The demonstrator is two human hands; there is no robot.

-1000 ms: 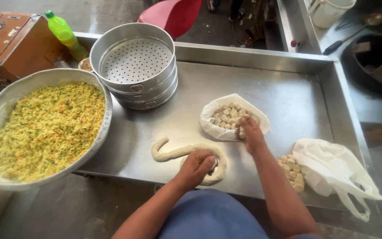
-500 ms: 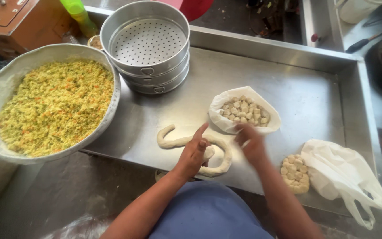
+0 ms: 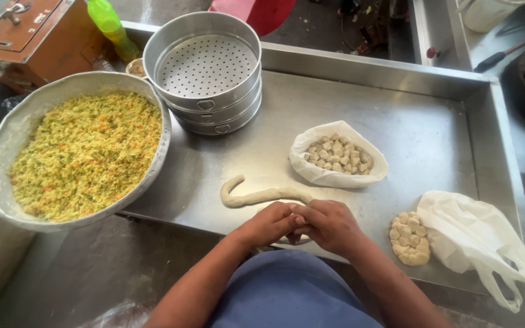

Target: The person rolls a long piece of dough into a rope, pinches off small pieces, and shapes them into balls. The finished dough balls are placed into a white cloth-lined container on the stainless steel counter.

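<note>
Dough (image 3: 262,195) — a long pale rope — is laid across the steel tray (image 3: 432,127), one end hooked near the middle, the other running under the two hands at the tray's near edge.

By size: the tray bears nearly everything. At its left edge a wide metal basin (image 3: 1,146) of yellow-green filling (image 3: 86,152) overhangs the rim. Behind, a stack of round perforated steamer tins (image 3: 205,73) is set, with a green bottle (image 3: 112,25) and a brown box (image 3: 28,36) beyond. To the right a crumpled white plastic bag (image 3: 475,237) is spread; near the middle an opened white bag (image 3: 335,176) is filled with small cut dough pieces (image 3: 336,155). A little cluster of flattened pieces (image 3: 409,238) is placed just beside the crumpled bag.

The left hand (image 3: 268,223) and right hand (image 3: 330,226) are pressed together, fingers curled over the rope's near end; both appear closed on it, though the pinch itself is hidden by the knuckles.

Risks, as judged: the rope could be stretched thin and snapped if pulled unevenly, giving pieces of unequal size. Work is done close to the tray's front lip, so a torn piece might be dropped over it. The overhanging basin could be tipped if knocked by an elbow.
</note>
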